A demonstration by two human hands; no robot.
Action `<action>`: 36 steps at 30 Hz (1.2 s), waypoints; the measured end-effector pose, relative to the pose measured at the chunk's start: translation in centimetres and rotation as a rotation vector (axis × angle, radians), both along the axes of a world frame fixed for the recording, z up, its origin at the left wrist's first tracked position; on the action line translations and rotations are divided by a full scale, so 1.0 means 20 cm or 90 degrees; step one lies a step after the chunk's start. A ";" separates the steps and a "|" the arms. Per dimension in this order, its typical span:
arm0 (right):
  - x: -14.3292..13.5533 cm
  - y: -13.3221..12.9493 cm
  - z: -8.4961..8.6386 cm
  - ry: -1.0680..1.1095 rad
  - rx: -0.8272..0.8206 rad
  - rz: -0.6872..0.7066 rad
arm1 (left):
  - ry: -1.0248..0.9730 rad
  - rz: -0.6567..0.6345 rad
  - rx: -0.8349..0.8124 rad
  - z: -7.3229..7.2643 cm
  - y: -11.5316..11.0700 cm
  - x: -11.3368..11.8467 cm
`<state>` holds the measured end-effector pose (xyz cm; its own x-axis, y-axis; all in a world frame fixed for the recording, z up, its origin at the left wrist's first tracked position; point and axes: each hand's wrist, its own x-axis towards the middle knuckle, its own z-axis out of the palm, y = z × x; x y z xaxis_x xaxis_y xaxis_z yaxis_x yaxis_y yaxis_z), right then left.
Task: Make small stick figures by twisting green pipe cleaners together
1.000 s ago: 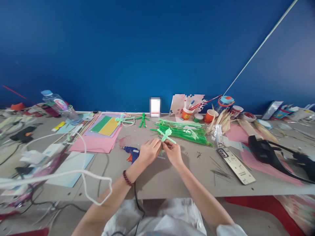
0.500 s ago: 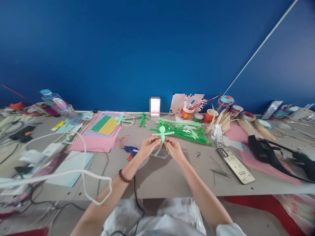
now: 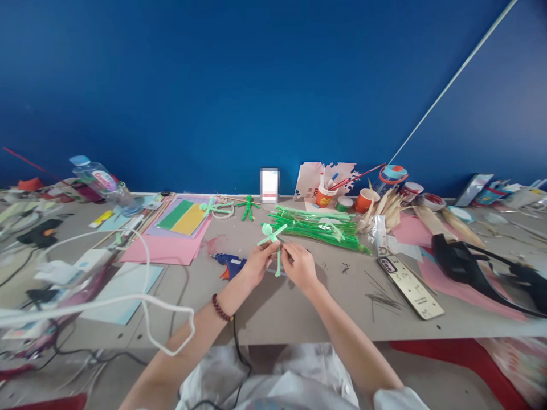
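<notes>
A pale green pipe-cleaner figure (image 3: 268, 230) with a round head and stick limbs is held above the table between both hands. My left hand (image 3: 258, 263) is closed around its body. The fingers of my right hand (image 3: 299, 265) pinch at its right side, by the lower limb; the fingertips partly cover the spot. Beyond the hands lies a bundle of green pipe cleaners (image 3: 316, 228) in clear plastic. A darker green pipe-cleaner figure (image 3: 248, 208) is near the wall, with another pale green one (image 3: 210, 207) beside it on the coloured sheets.
A blue glue gun (image 3: 231, 264) lies by my left wrist, its black cord running off the front edge. At right are a phone (image 3: 410, 287), thin dark wires (image 3: 383, 300) and a black strap-like device (image 3: 465, 267). Pink paper (image 3: 171, 248) and a white cable (image 3: 171, 304) occupy the left.
The pale green figure has tilted to the left and sits slightly lower. My left hand has shifted its hold to the body, and my right hand has turned inward at its side.
</notes>
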<state>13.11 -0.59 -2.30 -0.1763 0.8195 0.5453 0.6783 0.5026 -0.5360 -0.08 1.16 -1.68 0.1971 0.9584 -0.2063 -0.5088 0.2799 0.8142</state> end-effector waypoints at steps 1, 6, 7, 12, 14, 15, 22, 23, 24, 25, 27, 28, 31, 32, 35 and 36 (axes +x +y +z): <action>0.00 0.00 0.00 -0.025 0.016 -0.008 | -0.011 -0.005 -0.004 -0.01 0.00 0.01; 0.04 0.01 0.02 -0.119 0.073 0.052 | 0.027 0.016 0.009 -0.01 -0.01 0.00; 0.05 0.02 0.02 -0.132 0.079 0.075 | 0.041 0.018 0.009 0.00 -0.01 -0.01; 0.09 0.06 0.00 -0.074 0.068 0.127 | 0.050 -0.036 -0.017 0.06 0.00 -0.04; 0.09 0.06 0.00 -0.002 0.025 0.127 | 0.022 -0.041 -0.016 0.06 0.00 -0.05; 0.09 0.06 0.00 0.039 -0.002 0.125 | 0.007 -0.033 -0.014 0.06 0.01 -0.05; 0.07 0.05 0.01 0.215 -0.121 0.063 | -0.070 0.077 -0.032 0.02 0.08 -0.11; 0.06 0.05 0.02 0.236 -0.129 0.055 | -0.076 0.084 -0.032 0.02 0.09 -0.11; 0.06 0.06 0.02 0.261 -0.132 0.050 | -0.080 0.087 -0.033 0.02 0.09 -0.12; 0.06 0.06 0.02 0.285 -0.131 0.050 | -0.079 0.088 -0.035 0.02 0.10 -0.12; 0.06 0.06 0.02 0.325 -0.122 0.057 | -0.071 0.082 -0.040 0.03 0.09 -0.12; 0.06 0.06 0.02 0.340 -0.121 0.066 | -0.068 0.084 -0.041 0.03 0.09 -0.12; 0.05 0.07 0.01 0.370 -0.162 0.082 | -0.065 0.089 -0.044 0.04 0.09 -0.12; 0.05 0.07 0.01 0.378 -0.184 0.081 | -0.063 0.089 -0.041 0.04 0.09 -0.12; 0.04 0.06 0.01 0.394 -0.227 0.060 | -0.048 0.084 -0.027 0.03 0.09 -0.12; 0.04 0.06 0.01 0.399 -0.233 0.055 | -0.041 0.087 -0.022 0.03 0.09 -0.12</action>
<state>13.93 0.57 -2.15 0.0066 0.9658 0.2593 0.1547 0.2552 -0.9544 -2.43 3.00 -1.09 0.0795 0.9696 -0.2313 -0.5944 0.2324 0.7699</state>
